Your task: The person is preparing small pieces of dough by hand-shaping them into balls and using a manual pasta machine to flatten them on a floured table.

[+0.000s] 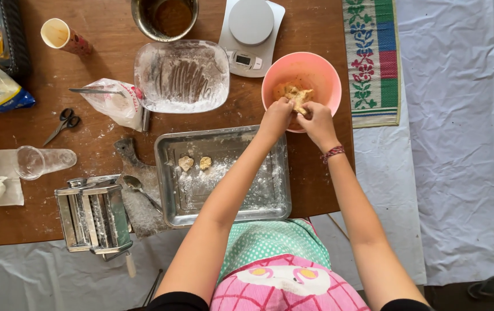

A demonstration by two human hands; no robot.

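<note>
Both my hands meet over a pink bowl point(321, 72) at the table's right side. My left hand point(275, 115) and my right hand point(316, 118) pinch a lump of yellowish dough point(298, 96) that sits in the bowl. A floured metal tray point(270, 198) lies in front of me under my left forearm. Two small dough pieces point(195, 163) rest on the tray's far left part.
A floured glass dish point(182, 76), a white kitchen scale point(251, 34) and a metal pot point(164, 17) stand at the back. A pasta machine point(92, 214), spoon point(140, 190), wooden board, tipped plastic cup point(42, 161), scissors point(63, 125), flour bag point(114, 101) and paper cup point(63, 35) lie to the left. A woven mat point(372, 57) is on the right.
</note>
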